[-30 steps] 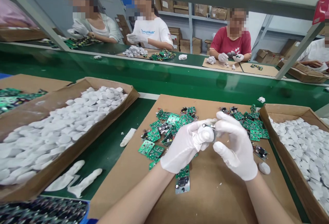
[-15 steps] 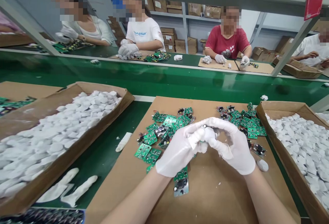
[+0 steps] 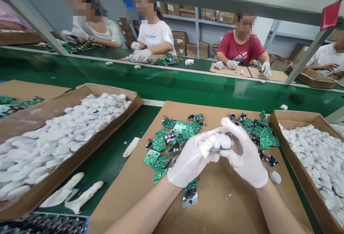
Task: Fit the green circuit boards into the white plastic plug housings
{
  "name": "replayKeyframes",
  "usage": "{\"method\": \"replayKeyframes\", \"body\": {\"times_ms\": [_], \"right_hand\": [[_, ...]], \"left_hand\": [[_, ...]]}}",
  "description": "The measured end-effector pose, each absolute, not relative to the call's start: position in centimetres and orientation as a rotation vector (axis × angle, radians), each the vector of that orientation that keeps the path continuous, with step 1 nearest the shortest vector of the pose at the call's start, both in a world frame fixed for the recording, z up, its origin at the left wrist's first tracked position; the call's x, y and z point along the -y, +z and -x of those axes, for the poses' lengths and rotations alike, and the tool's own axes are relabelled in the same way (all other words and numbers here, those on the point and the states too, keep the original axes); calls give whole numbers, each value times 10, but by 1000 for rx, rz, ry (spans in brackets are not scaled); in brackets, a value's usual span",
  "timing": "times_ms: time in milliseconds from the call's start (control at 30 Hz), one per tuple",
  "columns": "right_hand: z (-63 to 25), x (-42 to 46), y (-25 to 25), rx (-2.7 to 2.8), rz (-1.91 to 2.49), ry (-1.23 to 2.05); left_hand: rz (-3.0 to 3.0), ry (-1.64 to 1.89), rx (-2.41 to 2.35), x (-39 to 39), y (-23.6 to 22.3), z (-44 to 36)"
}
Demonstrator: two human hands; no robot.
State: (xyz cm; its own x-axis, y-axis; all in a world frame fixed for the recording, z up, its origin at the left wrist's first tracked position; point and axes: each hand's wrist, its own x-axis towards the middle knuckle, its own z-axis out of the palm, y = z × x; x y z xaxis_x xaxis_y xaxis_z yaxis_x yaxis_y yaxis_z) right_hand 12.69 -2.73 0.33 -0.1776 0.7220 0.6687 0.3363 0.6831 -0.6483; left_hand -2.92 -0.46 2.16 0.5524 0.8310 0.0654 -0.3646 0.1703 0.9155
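Note:
Both my hands wear white gloves and meet above a brown cardboard sheet (image 3: 220, 205). My left hand (image 3: 192, 160) and my right hand (image 3: 245, 155) pinch together on one small green circuit board (image 3: 222, 144) that has a white putty-like lump pressed on it. Loose green circuit boards (image 3: 174, 137) lie in a heap just beyond my left hand. A second heap of boards (image 3: 259, 132) lies beyond my right hand. One board (image 3: 190, 192) lies under my left wrist. A white lump (image 3: 275, 177) rests on the sheet beside my right wrist.
Cardboard trays of white lumps stand at the left (image 3: 53, 137) and right (image 3: 317, 151). White glove fingers (image 3: 80, 196) lie on the green mat. A green conveyor belt (image 3: 172, 83) runs across. Several people in gloves work on its far side.
The white lump now sits on top of the board between my fingers, and my hands have turned slightly. The camera shifted a little.

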Motion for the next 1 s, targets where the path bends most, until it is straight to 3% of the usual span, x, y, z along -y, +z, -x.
{"method": "replayKeyframes", "body": {"times_ms": [333,600,800,1000], "right_hand": [[-125,29,9,1837,863,448],[-131,26,11,1941,812,212],[-139,6,1,1626,1202,474],[-162,-91,1,1537,1664,272]], "left_hand": [[-1120,980,-533,5,22,28],[-924,986,-587,2,15,23],[-770,1027,-718,-33,-6,24],[-907,1126,-855,-56,-15,33]]}}
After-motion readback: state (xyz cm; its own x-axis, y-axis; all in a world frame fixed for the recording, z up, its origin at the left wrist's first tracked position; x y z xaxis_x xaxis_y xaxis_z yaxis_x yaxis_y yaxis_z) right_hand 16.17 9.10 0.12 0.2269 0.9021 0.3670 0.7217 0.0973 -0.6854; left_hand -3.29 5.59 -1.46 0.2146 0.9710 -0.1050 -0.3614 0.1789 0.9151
